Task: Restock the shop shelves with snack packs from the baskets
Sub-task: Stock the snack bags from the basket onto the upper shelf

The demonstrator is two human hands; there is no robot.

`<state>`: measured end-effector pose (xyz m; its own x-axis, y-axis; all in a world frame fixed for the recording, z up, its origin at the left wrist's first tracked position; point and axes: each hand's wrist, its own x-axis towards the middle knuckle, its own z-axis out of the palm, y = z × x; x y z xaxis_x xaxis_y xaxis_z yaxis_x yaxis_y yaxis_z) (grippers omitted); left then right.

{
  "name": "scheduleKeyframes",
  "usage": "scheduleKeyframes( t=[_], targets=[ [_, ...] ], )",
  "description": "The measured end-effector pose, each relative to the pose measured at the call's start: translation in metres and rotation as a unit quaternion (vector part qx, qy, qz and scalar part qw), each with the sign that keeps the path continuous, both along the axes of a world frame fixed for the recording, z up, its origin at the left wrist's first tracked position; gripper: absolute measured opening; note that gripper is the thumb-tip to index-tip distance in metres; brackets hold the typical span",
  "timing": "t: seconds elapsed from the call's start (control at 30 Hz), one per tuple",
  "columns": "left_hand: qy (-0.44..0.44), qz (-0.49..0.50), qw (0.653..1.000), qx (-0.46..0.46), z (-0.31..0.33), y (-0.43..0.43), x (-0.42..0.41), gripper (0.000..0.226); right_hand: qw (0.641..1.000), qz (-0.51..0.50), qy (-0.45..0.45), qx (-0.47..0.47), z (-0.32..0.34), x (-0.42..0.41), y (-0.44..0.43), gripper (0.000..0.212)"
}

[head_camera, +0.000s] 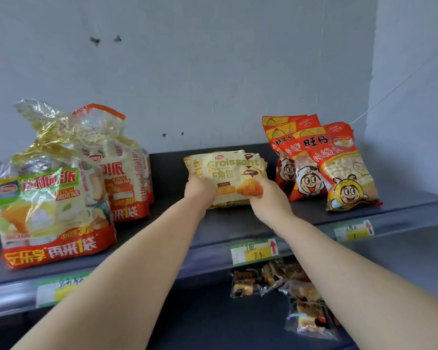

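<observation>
Several pale yellow croissant packs (228, 170) stand stacked upright on the dark top shelf (177, 231), near its middle. My left hand (199, 189) grips the stack's lower left corner. My right hand (269, 195) holds its lower right corner, thumb on the front pack. Both arms reach up over the shelf's front edge. No basket is in view.
Big cake bags (53, 195) stand at the shelf's left. Red snack bags (339, 168) with cartoon faces stand at the right. Price labels (254, 251) line the shelf edge. Small wrapped cakes (306, 299) lie on the lower shelf. A grey wall is behind.
</observation>
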<state>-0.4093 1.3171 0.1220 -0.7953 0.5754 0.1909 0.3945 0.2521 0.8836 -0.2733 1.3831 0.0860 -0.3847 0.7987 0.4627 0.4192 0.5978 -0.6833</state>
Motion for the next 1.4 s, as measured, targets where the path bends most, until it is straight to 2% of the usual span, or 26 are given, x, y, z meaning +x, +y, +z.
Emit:
scheduleKeyframes(
  t=[0.13,0.37,0.47,0.63,0.83,0.97,1.07,1.27,1.3,1.33,1.37,1.4],
  targets=[
    [0.010,-0.029,0.999,-0.018,-0.004,-0.036,0.024,0.043,0.999,0.018,-0.046,0.015,-0.003,0.027,-0.037,0.052],
    [0.064,-0.031,0.997,-0.042,-0.024,-0.143,0.090,0.045,0.987,0.043,-0.146,0.049,-0.026,0.089,-0.130,0.053],
    [0.062,-0.018,0.997,-0.048,-0.043,-0.191,0.110,0.044,0.981,0.063,-0.174,0.048,-0.044,0.107,-0.171,0.052],
    [0.056,-0.019,0.992,-0.113,-0.077,-0.262,0.118,0.037,0.968,0.102,-0.228,0.035,-0.080,0.119,-0.232,0.055],
    [0.010,-0.005,0.984,-0.179,-0.125,-0.347,0.099,0.032,0.946,0.158,-0.283,0.018,-0.130,0.110,-0.292,0.053],
    [-0.008,0.026,0.976,-0.217,-0.159,-0.397,0.066,0.015,0.928,0.193,-0.318,0.010,-0.163,0.085,-0.331,0.054],
    [-0.036,0.057,0.964,-0.256,-0.197,-0.431,0.028,0.028,0.916,0.223,-0.335,0.001,-0.188,0.057,-0.359,0.054],
    [-0.084,0.096,0.937,-0.324,-0.275,-0.486,-0.041,0.035,0.886,0.274,-0.373,-0.032,-0.249,-0.014,-0.396,0.047],
    [-0.108,0.090,0.928,-0.345,-0.289,-0.492,-0.053,0.037,0.879,0.279,-0.384,-0.041,-0.259,-0.026,-0.401,0.049],
    [-0.058,0.058,0.909,-0.409,-0.308,-0.499,-0.063,0.037,0.873,0.283,-0.394,-0.050,-0.268,-0.037,-0.407,0.050],
    [-0.045,0.051,0.890,-0.451,-0.320,-0.503,-0.068,0.036,0.867,0.289,-0.402,-0.056,-0.277,-0.048,-0.412,0.051],
    [-0.075,0.073,0.889,-0.445,-0.332,-0.506,-0.079,0.036,0.863,0.292,-0.408,-0.060,-0.286,-0.057,-0.416,0.050]
  ],
)
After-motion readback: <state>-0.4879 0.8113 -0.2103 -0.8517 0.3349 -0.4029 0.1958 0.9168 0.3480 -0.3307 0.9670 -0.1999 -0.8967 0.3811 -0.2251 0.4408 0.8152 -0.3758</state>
